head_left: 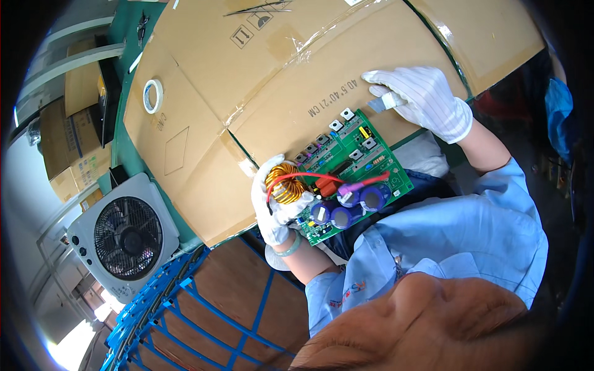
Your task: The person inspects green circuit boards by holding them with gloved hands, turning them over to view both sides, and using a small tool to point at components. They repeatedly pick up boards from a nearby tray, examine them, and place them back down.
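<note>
We are apparently steadying the board [354, 177] at the edge of the surface [284, 93], left hand [270, 207] gripping the coil [286, 193], right hand [427, 102] pinching a flat piece [381, 103], the next move probably calling for steadiness.

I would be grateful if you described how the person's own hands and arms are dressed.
The left hand and right hand wear white cloth gloves, the right one showing thin lengthwise stripes. Light blue sleeves stop well short of them, and a pale greenish band sits just above the left cuff.
</note>
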### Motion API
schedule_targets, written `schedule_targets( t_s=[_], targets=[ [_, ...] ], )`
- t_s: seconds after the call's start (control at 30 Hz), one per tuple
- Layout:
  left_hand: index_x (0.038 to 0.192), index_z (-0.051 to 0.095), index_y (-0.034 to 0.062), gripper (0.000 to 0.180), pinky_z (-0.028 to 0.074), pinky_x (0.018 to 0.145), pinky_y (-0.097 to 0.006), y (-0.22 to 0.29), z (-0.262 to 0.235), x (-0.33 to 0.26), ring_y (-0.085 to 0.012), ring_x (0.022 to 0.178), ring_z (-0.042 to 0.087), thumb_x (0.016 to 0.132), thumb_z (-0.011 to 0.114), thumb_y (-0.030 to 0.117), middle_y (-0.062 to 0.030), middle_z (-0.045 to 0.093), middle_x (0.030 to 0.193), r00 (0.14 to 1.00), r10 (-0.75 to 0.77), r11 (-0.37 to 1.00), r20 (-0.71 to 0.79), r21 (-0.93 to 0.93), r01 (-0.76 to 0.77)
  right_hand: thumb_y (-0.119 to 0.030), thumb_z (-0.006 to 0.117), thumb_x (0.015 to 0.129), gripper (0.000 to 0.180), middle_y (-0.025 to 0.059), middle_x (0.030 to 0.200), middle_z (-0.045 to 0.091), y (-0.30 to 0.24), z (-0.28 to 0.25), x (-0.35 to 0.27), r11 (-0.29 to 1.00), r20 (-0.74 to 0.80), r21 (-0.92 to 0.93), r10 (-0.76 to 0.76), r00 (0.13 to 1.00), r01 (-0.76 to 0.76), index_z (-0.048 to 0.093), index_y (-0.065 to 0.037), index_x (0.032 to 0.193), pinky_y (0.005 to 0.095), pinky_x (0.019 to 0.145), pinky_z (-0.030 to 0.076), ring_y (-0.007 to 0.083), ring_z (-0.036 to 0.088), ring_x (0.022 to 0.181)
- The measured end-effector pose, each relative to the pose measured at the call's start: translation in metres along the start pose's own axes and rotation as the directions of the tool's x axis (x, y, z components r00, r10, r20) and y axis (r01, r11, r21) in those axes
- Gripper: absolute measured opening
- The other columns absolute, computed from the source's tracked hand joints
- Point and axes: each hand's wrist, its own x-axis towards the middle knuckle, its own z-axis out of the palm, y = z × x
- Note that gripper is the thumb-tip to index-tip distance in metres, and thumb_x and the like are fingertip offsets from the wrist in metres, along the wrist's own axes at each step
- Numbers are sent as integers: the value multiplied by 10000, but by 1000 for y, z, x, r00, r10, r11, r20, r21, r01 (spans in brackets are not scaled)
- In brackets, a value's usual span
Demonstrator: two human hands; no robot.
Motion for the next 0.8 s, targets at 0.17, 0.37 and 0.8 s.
schedule_targets(
  t_s=[0.17, 0.37, 0.8],
  targets=[
    [1193, 589, 9, 746, 550, 871, -362, -14, 0, -5, -230, 982, 655, 565, 962, 161, -137, 652, 1107, 978, 203, 891, 55, 403, -208, -196, 740, 830, 254, 83, 822, 709, 1, 2, -2, 1000, -11, -12, 24, 1000, -24, 706, -84, 1055, 317, 608, 539, 239, 692, 708],
    [1210, 561, 13, 725, 538, 900, -371, -7, 10, -11, -227, 997, 648, 593, 914, 154, -124, 650, 1099, 986, 116, 957, -123, 278, -78, -156, 743, 822, 223, 75, 845, 719, 1, 3, 0, 1000, -53, -24, 0, 999, -1, 714, -96, 1035, 323, 622, 545, 238, 695, 714],
    [1188, 490, 15, 664, 517, 894, -307, -16, 73, -6, -181, 1026, 600, 672, 906, 44, -124, 549, 1172, 683, 137, 990, -718, 122, -71, -125, 734, 816, 271, 81, 975, 738, -3, -1, 2, 999, -5, 35, 0, 1000, 0, 710, -59, 1078, 314, 714, 564, 250, 711, 819]
  ],
)
